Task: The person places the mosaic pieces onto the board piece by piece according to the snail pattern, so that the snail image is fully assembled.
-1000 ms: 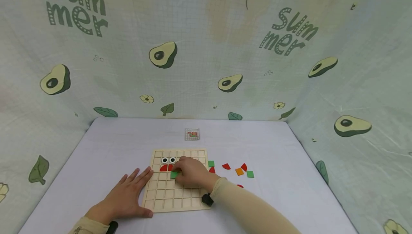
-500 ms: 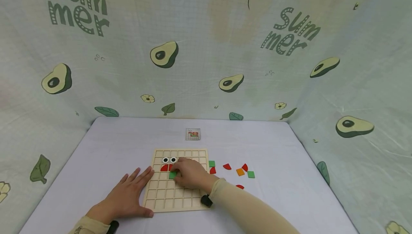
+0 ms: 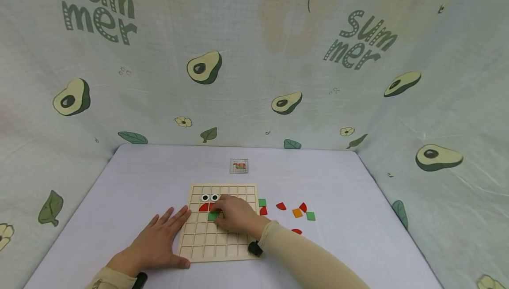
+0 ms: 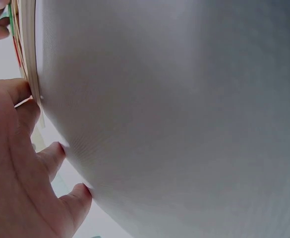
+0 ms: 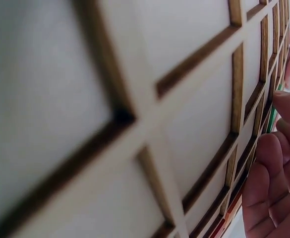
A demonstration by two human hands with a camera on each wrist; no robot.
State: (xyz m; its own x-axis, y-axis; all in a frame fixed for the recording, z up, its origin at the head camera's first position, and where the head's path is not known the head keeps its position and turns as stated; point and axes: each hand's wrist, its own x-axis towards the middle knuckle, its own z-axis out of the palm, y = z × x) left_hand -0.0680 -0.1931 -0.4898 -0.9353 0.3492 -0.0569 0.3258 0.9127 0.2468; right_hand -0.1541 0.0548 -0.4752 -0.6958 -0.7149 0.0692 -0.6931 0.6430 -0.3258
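Observation:
A wooden grid board [image 3: 209,239] lies on the white table. My left hand [image 3: 156,240] rests with spread, straight fingers along its left edge, fingertips right at the rim. My right hand [image 3: 237,214] reaches over the board, thumb and fingers pinching a green square tile [image 3: 212,217] at a cell below two red quarter-round tiles [image 3: 203,207]. In the right wrist view, the green tile [image 5: 272,117] shows as a thin strip by the thumb tip. Two round eye tiles [image 3: 205,198] sit above the red ones. My right hand hides the board's middle.
Right of the board lie loose tiles: green squares [image 3: 310,216], an orange square [image 3: 297,213] and several red rounded pieces [image 3: 281,206]. A small picture card [image 3: 239,166] lies behind the board. Patterned cloth [image 3: 246,68] hangs around the table.
The green tile has shifted slightly left and straightened over its cell, with my right hand following it. My left hand stays at the board's edge.

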